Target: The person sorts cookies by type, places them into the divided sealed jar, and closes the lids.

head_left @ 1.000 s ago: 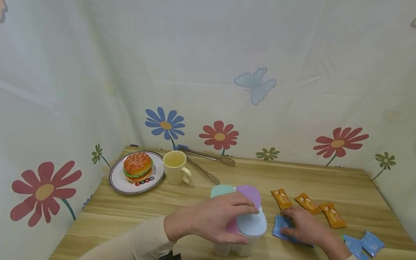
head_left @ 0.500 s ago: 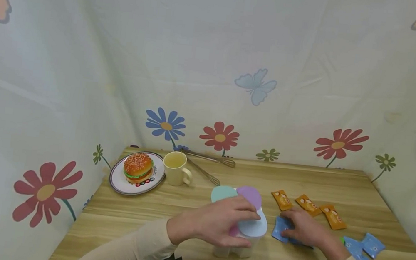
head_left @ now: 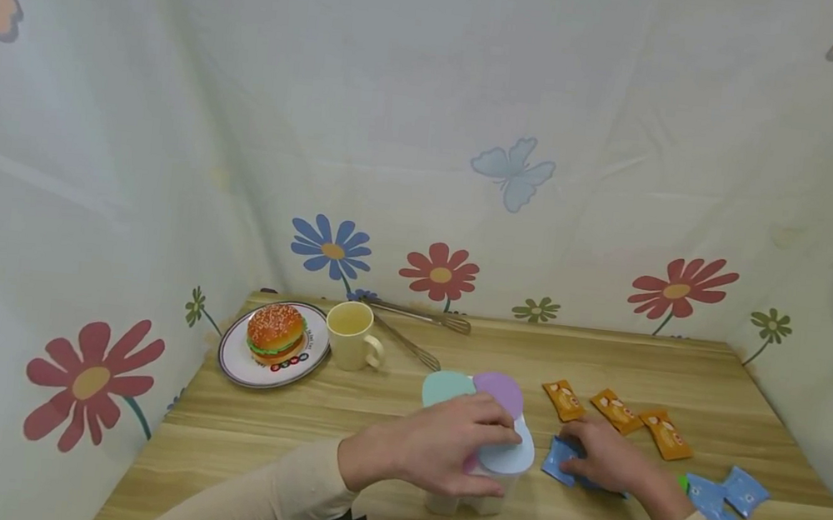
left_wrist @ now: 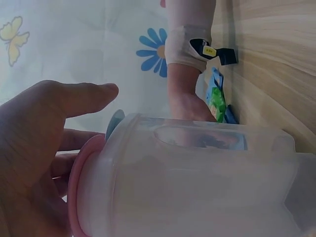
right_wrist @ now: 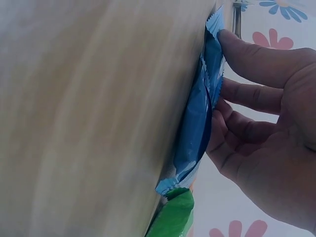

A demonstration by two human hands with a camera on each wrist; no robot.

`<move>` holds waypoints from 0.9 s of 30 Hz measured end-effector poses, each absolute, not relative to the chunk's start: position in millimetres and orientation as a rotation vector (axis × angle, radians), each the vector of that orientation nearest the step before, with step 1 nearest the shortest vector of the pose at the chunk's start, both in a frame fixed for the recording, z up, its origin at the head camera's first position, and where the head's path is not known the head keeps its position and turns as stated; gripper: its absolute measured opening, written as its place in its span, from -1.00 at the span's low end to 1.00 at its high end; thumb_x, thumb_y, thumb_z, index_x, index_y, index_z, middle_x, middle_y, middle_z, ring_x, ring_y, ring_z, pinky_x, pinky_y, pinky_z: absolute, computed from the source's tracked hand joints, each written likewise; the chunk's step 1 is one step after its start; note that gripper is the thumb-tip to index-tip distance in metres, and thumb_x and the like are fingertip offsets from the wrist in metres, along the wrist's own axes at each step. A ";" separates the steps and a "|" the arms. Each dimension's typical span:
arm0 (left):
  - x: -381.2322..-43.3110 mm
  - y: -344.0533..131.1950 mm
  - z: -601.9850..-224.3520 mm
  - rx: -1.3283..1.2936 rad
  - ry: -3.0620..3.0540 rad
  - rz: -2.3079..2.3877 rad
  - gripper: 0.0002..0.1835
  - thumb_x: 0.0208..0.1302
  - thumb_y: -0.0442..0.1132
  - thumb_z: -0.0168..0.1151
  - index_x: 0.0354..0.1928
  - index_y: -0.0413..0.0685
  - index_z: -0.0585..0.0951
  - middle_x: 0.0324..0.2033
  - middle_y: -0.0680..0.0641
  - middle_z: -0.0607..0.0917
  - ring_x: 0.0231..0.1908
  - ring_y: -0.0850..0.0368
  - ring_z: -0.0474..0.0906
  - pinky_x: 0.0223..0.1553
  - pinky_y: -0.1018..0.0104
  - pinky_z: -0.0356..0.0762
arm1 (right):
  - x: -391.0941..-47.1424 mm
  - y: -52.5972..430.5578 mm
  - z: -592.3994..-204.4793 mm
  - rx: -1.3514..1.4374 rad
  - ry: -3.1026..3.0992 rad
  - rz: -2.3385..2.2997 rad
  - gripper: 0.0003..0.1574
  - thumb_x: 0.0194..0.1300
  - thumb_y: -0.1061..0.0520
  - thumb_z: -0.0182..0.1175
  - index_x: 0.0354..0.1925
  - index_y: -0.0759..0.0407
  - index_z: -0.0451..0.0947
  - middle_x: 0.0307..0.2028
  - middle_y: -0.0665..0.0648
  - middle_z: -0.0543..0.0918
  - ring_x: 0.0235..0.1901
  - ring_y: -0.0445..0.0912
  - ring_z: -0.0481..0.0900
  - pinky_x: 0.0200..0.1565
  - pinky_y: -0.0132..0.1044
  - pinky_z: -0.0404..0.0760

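A clear plastic container [left_wrist: 197,177] with flap lids stands upright on the table. Its lids show mint, purple, pale blue [head_left: 507,451] and pink [left_wrist: 76,192]. Over the lids lies my left hand [head_left: 439,446], thumb and fingers loosely spread; what its fingertips touch is partly hidden. My right hand [head_left: 608,456] rests on blue snack packets [head_left: 560,461] lying on the table right of the container. In the right wrist view, its thumb and fingertips touch the two overlapping blue packets [right_wrist: 195,123], and a green packet [right_wrist: 174,215] lies just beyond them.
Several orange packets [head_left: 616,410] lie behind my right hand. More blue packets [head_left: 746,491] lie to its right. At the back left are a plate [head_left: 235,357] with a burger [head_left: 276,334], a yellow mug [head_left: 349,335] and two whisks [head_left: 419,351].
Under my right hand, the blue packet has shifted and turned slightly. My left hand has moved a little to the right over the lids. The other objects keep their places.
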State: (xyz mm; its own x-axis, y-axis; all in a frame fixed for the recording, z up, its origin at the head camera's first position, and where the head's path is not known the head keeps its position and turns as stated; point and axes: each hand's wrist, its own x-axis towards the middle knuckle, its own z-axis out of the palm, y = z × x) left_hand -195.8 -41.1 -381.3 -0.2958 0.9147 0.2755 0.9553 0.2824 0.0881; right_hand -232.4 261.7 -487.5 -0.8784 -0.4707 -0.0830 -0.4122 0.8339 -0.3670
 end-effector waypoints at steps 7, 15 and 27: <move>-192.9 -37.8 -383.3 -1.712 -2.340 -0.329 -0.54 0.16 0.16 0.33 -0.02 0.04 0.65 -0.06 0.09 0.57 -0.03 0.27 0.44 0.01 0.64 0.37 | -230.5 261.2 -486.4 -0.705 2.858 -0.489 -0.56 0.10 0.00 0.43 -0.10 0.19 0.61 -0.17 0.03 0.64 -0.17 -0.12 0.52 -0.14 -0.15 0.58; -191.2 -33.5 -387.1 -1.638 -2.310 -0.314 -0.64 0.17 0.10 0.34 -0.11 0.06 0.68 -0.12 0.11 0.58 -0.09 0.27 0.46 -0.05 0.62 0.42 | -230.8 259.4 -484.8 -0.725 2.855 -0.487 -0.54 0.07 -0.01 0.44 -0.12 0.21 0.60 -0.23 0.01 0.65 -0.25 -0.16 0.50 -0.21 -0.20 0.56; -188.2 -28.6 -385.7 -1.563 -2.236 -0.216 -0.74 0.09 0.07 0.36 -0.29 0.10 0.72 -0.32 0.17 0.59 -0.27 0.30 0.46 -0.22 0.61 0.48 | -230.4 258.3 -485.7 -0.743 2.889 -0.573 -0.58 0.05 0.08 0.46 -0.15 0.23 0.59 -0.29 -0.02 0.61 -0.32 -0.22 0.48 -0.32 -0.33 0.54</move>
State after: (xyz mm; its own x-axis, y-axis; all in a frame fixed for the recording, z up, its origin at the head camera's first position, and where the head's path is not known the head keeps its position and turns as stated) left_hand -188.2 -28.6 -385.7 -0.2929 0.8643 0.4088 0.9267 0.3620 -0.1012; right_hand -230.4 258.3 -485.7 -0.8752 -0.4837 -0.0073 -0.4443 0.8097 -0.3833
